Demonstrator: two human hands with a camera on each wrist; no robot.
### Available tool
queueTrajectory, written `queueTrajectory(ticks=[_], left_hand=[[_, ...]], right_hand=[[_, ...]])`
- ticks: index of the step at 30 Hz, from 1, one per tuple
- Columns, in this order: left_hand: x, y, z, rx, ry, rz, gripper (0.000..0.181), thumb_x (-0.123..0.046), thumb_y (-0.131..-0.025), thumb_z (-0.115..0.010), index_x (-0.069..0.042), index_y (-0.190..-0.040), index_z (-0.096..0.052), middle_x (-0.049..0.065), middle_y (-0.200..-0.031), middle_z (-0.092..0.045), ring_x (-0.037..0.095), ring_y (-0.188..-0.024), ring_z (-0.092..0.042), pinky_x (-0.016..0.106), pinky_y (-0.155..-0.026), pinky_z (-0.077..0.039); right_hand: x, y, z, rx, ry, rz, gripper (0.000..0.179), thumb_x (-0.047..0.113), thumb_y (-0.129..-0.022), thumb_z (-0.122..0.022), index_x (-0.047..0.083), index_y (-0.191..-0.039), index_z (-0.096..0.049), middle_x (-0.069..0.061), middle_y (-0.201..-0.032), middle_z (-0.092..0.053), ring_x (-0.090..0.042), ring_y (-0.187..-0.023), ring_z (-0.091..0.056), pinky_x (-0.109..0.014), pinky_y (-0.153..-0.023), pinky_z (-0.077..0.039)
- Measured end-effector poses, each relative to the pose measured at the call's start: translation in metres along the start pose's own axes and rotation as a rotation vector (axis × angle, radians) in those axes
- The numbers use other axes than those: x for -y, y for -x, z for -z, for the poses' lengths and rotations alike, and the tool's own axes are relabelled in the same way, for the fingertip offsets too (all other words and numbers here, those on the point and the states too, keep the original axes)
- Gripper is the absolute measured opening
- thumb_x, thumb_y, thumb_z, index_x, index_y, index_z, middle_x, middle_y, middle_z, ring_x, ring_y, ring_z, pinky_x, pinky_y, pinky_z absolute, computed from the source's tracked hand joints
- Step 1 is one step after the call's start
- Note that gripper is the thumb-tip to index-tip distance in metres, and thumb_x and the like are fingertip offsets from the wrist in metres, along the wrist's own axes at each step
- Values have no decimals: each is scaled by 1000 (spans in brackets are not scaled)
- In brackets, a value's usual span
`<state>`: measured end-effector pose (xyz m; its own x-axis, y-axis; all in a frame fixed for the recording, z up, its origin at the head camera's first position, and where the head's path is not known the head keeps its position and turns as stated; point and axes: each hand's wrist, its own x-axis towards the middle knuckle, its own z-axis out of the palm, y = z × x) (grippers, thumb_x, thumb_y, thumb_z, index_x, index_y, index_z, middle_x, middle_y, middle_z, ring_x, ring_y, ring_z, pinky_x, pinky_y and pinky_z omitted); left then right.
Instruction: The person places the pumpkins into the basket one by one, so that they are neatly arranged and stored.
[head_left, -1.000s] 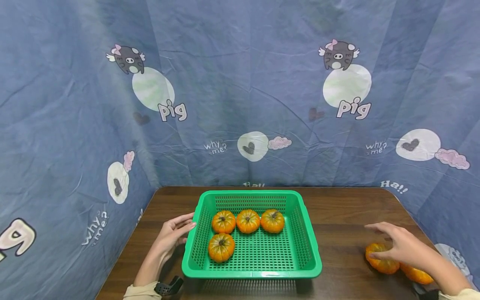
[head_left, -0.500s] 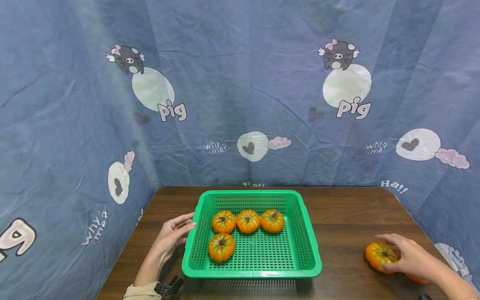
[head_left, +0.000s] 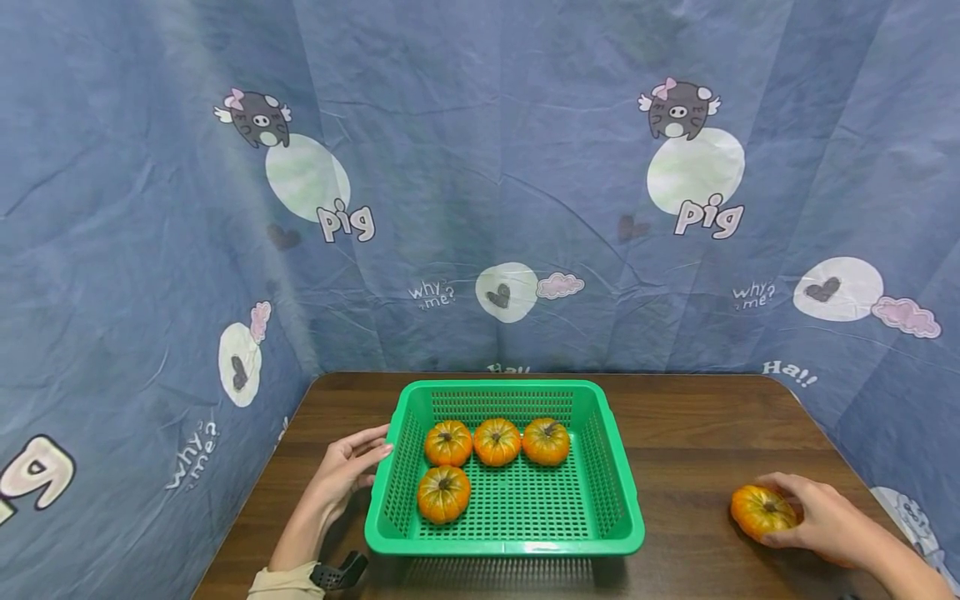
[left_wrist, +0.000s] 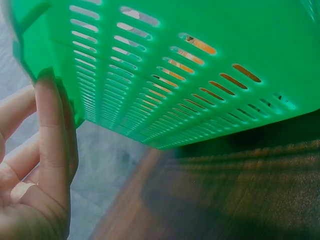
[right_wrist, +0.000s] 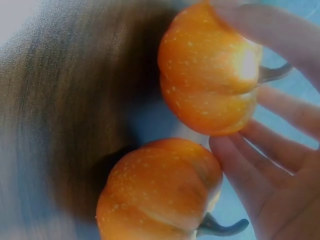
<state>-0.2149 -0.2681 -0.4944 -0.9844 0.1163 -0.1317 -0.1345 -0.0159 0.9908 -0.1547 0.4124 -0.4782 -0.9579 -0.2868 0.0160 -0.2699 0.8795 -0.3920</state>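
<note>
Right hand (head_left: 825,518): shifted since a second ago, from spread over one pumpkin to thumb and fingers clasping it.
Clasped pumpkin (head_left: 757,510): on the wooden table (head_left: 697,442), well to the right of the green basket (head_left: 504,547).
Second pumpkin (right_wrist: 160,187): beside the clasped one, also right of the basket; mostly hidden from above, so any contact is hard to tell.
Left hand (head_left: 343,473): thumb and fingers apart, fingertips touching the basket's left rim.
Basket pumpkins (head_left: 497,442): three across the back, one before the leftmost.
</note>
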Motion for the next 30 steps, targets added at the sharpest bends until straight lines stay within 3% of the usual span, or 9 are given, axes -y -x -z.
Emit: queueTrajectory(ticks=[8, 13, 21, 30], left_hand=[[0, 0, 0, -3, 2, -6, 58, -14, -100, -70, 3, -151, -49, -7, -105, -72, 7, -88, -72, 27, -71, -64], [0, 0, 0, 2, 3, -12, 58, -14, -100, -69, 4, -151, -48, -7, -106, -72, 8, -89, -72, 27, -71, -64], [0, 0, 0, 1, -6, -15, 58, -14, -100, -69, 4, -151, -47, -7, -106, -72, 8, -90, -72, 28, -73, -64], [0, 0, -1, -1, -5, -11, 58, -14, -100, -69, 4, -151, -47, -6, -106, -72, 8, -90, -72, 29, -73, -64]], right_hand=[[1, -1, -2, -40, -12, 13, 69, 39, -68, -96, 4, -121, -69, -10, -116, -72, 4, -93, -62, -24, -72, -57], [6, -3, -1, -32, -91, -11, 74, 37, -71, -95, 0, -128, -65, -18, -122, -71, 10, -94, -60, -20, -72, -57], [21, -7, -2, -139, -137, 11, 69, 36, -71, -96, 6, -127, -69, -14, -117, -74, 17, -97, -56, -19, -72, -57], [41, -17, 2, -128, -237, 46, 66, 33, -77, -92, 10, -133, -66, -15, -127, -70, 18, -103, -56, -17, -79, -59]])
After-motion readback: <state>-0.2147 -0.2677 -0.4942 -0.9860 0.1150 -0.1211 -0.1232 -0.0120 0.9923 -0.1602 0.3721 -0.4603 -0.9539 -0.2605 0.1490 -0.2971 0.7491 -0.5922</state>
